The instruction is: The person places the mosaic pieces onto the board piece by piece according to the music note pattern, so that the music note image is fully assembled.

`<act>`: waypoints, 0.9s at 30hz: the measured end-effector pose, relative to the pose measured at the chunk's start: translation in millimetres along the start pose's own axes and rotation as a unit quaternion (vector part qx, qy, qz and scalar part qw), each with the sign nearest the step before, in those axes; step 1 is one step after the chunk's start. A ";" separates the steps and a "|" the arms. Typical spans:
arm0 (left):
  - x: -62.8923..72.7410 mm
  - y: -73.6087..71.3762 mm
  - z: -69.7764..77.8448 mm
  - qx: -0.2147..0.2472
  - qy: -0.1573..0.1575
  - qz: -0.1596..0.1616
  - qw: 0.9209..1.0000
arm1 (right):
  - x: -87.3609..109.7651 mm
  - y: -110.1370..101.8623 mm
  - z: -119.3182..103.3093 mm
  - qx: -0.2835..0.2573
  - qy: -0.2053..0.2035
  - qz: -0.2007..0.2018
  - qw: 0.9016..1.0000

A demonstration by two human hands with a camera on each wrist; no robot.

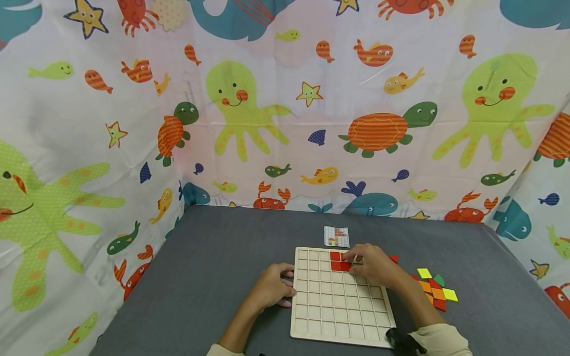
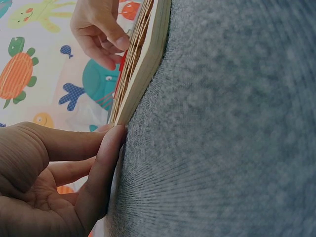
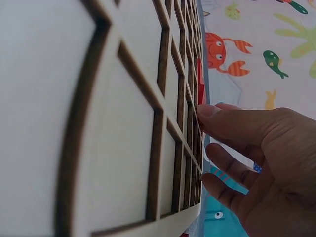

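A light wooden grid board [image 1: 336,301] lies on the grey table, with red square tiles [image 1: 335,266] in its cells near the far edge. My left hand [image 1: 270,287] is at the board's left side; in the left wrist view its thumb and index finger [image 2: 106,153] pinch the board's edge. Over the far part of the grid, my right hand [image 1: 374,263] has its thumb and index finger around a red tile [image 1: 345,266]. In the right wrist view the thumb tip meets this red tile [image 3: 200,94], while the other fingers hang loosely; the index finger is mostly hidden.
Beyond the board lies a small printed pattern card [image 1: 336,237]. Right of the board, partly behind my right forearm, is a loose pile of red, orange, yellow and green tiles [image 1: 438,293]. A sea-animal curtain [image 1: 276,99] hangs around the grey table [image 1: 213,267].
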State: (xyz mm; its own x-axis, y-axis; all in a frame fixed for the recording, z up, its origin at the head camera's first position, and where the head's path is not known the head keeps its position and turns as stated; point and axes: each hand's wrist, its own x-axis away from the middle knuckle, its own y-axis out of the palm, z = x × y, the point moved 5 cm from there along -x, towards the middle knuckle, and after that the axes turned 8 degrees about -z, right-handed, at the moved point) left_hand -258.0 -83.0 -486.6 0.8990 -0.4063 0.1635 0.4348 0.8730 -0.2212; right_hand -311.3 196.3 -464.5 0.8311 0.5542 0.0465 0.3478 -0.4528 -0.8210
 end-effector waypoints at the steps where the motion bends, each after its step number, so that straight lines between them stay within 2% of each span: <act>1: -0.1 0.0 0.1 0.000 0.000 -0.001 1.000 | 0.1 -0.2 -0.3 0.001 -0.001 0.000 1.000; 13: 1.2 -0.3 3.0 -0.004 0.006 -0.002 1.000 | 1.4 -3.0 -1.3 0.009 0.011 -0.004 1.000; 20: 1.2 0.0 2.6 -0.005 0.004 -0.002 1.000 | 1.2 -3.0 0.6 0.007 0.004 -0.003 1.000; 27: 1.5 0.2 2.8 -0.001 0.001 -0.002 1.000 | 9.6 -9.4 8.6 -0.019 0.053 0.015 0.998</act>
State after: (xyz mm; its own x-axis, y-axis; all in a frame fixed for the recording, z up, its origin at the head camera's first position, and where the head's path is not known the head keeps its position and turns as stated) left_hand -256.7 -82.7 -483.7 0.8975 -0.4101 0.1621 0.4382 0.8708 -0.2231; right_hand -310.3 211.9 -461.3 0.8814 0.4649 0.0838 0.3372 -0.4950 -0.8008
